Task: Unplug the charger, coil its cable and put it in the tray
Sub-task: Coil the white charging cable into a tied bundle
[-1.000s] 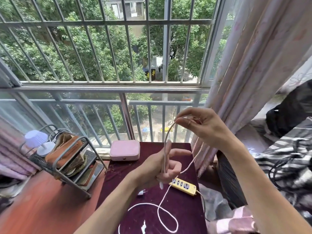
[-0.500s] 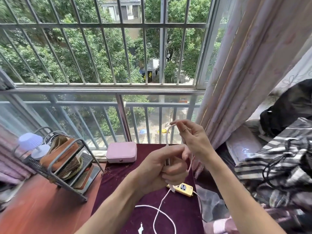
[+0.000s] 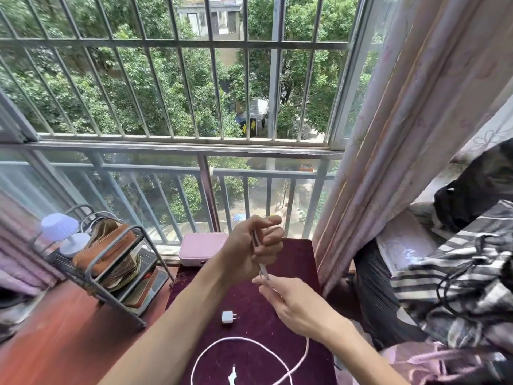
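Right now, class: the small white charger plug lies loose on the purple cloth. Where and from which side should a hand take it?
Pinch the charger plug by its white body, across the two flat sides, coming straight down from above. It lies flat on the purple cloth with its prongs pointing right, so avoid that end. The space over it is open, though both hands are busy with the cable.

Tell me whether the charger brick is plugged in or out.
Out. The white charger brick lies loose on the maroon table, prongs bare and pointing right, with no socket around them.
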`<state>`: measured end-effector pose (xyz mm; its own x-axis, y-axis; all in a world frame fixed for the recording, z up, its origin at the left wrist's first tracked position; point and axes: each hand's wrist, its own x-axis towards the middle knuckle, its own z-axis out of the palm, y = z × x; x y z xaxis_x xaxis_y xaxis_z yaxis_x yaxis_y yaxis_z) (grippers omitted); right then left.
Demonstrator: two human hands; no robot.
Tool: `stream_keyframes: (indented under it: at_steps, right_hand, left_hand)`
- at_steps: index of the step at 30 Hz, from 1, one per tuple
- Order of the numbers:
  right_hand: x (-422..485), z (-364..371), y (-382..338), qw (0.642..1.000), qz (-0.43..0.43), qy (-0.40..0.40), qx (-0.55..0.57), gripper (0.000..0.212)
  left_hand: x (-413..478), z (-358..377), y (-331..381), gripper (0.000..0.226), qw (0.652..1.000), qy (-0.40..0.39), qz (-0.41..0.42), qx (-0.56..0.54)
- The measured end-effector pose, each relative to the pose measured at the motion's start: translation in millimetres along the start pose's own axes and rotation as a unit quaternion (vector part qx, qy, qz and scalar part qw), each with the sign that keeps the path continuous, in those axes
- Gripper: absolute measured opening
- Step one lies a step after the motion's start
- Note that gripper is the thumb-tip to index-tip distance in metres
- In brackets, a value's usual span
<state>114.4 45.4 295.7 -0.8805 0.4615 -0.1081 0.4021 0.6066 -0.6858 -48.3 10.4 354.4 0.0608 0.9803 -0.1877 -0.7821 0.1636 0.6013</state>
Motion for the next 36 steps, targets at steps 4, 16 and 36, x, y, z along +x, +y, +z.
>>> stream_keyframes:
  at_steps: [4,16,36]
  right_hand:
    - [-13,-13,-12,0.994,-0.039,-0.016,-0.098,0.03]
    - [3,-74,-26,0.99,-0.062,0.002,-0.123,0.029]
    - [44,-74,23,0.924,-0.109,0.019,0.365,0.03]
  left_hand:
    - [0,-27,-6,0.011,0.997,0.063,0.006,0.045]
    - [-6,-51,-21,0.023,0.956,0.07,-0.088,0.272]
    - [-16,13,-40,0.055,0.987,-0.129,-0.085,0.038]
